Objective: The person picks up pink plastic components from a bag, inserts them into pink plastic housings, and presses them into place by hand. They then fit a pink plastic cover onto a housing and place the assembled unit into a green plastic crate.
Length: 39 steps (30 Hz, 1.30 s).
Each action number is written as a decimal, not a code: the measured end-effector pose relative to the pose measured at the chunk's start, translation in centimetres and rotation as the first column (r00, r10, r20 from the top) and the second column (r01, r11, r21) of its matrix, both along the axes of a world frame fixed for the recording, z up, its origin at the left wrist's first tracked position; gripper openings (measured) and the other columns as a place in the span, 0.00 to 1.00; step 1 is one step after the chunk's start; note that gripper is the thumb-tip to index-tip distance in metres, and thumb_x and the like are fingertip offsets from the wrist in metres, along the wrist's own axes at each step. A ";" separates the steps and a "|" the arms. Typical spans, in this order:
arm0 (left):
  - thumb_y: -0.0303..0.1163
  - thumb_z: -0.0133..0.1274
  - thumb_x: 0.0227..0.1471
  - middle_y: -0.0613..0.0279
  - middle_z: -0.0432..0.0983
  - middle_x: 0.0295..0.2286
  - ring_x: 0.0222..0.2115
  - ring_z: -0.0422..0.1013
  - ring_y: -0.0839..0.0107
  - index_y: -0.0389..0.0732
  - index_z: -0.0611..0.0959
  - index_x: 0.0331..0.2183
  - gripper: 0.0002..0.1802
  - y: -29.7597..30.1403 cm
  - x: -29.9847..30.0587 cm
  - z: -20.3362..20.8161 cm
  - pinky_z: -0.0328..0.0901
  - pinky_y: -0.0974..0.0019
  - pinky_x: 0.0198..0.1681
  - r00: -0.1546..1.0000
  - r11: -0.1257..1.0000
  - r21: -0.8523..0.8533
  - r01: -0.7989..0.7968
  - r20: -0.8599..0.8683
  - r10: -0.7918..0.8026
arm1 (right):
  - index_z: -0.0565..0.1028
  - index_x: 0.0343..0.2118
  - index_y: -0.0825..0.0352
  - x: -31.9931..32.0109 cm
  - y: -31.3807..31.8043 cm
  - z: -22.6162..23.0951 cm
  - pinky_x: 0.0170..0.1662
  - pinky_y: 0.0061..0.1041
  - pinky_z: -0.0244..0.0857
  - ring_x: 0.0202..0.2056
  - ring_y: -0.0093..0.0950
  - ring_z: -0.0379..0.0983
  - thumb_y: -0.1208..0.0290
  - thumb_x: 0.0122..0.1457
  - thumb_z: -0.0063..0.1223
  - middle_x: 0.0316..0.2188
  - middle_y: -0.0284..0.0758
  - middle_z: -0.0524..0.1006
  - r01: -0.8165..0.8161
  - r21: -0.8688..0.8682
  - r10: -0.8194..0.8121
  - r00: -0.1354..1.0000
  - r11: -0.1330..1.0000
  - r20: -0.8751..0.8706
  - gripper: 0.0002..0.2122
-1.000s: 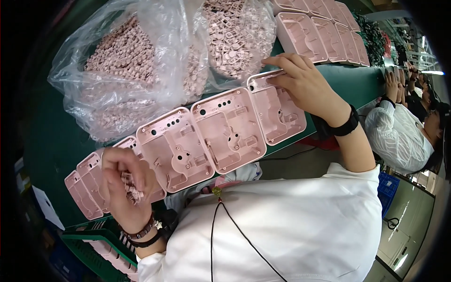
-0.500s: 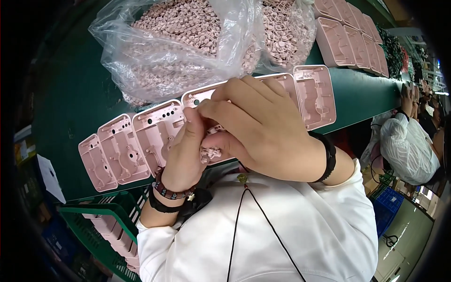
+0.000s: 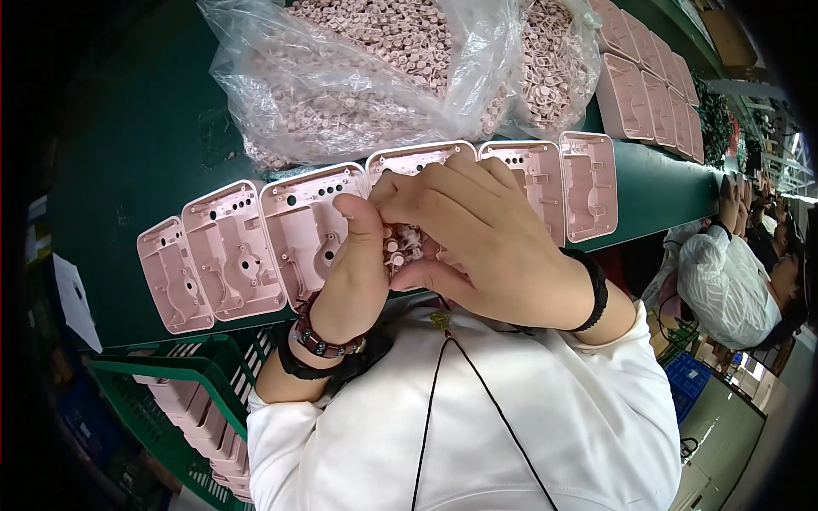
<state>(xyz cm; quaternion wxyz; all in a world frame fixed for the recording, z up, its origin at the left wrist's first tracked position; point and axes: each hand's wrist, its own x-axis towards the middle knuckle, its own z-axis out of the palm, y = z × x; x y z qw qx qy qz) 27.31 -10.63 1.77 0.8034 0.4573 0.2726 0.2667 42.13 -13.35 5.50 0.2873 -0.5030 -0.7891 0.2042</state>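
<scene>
My left hand (image 3: 348,271) is cupped and closed around a small heap of pink plastic parts (image 3: 400,245), which shows at the edge of its palm. Over it bends my right hand (image 3: 490,234), fingers curled towards the left fingertips and thumb beside the heap. Whatever the right fingers pinch is hidden under that hand. Beneath both hands runs a row of open pink plastic housings with ribs, posts and round holes: a housing at the left (image 3: 234,255), one beside my left wrist (image 3: 298,217), one partly covered (image 3: 417,157), and one at the right end (image 3: 588,192).
Clear plastic bags (image 3: 366,119) full of small pink parts lie behind the row on the green table (image 3: 111,187). More pink housings (image 3: 626,94) stand at the far right. A green crate (image 3: 153,366) with pink housings is at lower left. Another person (image 3: 724,285) sits at the right.
My thumbs have moved apart, and more of the small pink parts in my left hand shows. The view has shifted slightly, so the bags and housings appear farther right.
</scene>
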 end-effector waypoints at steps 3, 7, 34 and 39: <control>0.61 0.16 0.53 0.67 0.64 0.33 0.35 0.62 0.78 0.36 0.67 0.43 0.40 -0.1 -0.1 0.0 0.57 0.74 0.42 1.000 1.000 -0.015 -0.012 0.015 0.013 | 0.72 0.33 0.64 -0.2 -0.2 -0.4 0.34 0.27 0.53 0.29 0.29 0.65 0.68 0.38 0.60 0.29 0.31 0.71 0.037 0.018 -0.036 0.997 0.999 -0.064 0.16; 0.60 0.22 0.53 0.67 0.65 0.29 0.32 0.63 0.79 0.36 0.69 0.40 0.37 0.0 -0.5 -0.5 0.58 0.77 0.36 0.992 0.995 -0.094 -0.041 0.117 0.052 | 0.72 0.35 0.64 0.5 -0.3 -0.4 0.33 0.27 0.53 0.27 0.30 0.65 0.71 0.39 0.60 0.27 0.32 0.70 0.081 0.096 -0.074 0.995 0.992 -0.070 0.16; 0.22 0.59 0.38 0.63 0.72 0.20 0.16 0.66 0.73 0.39 0.77 0.26 0.08 -0.1 1.6 1.0 0.58 0.74 0.19 0.959 0.740 0.655 0.152 -0.280 0.051 | 0.74 0.30 0.67 5.5 -4.0 -1.4 0.30 0.23 0.67 0.30 0.27 0.71 0.76 0.45 0.58 0.30 0.33 0.70 -0.002 -0.218 -0.088 0.912 0.976 -0.402 0.08; 0.28 0.58 0.42 0.63 0.69 0.19 0.18 0.64 0.75 0.36 0.74 0.24 0.09 -0.1 1.2 1.0 0.57 0.74 0.22 0.970 0.688 0.710 0.149 -0.239 0.036 | 0.74 0.28 0.68 5.4 -3.5 -1.0 0.30 0.21 0.66 0.31 0.26 0.71 0.76 0.44 0.59 0.29 0.33 0.70 0.003 -0.196 -0.087 0.902 0.981 -0.422 0.07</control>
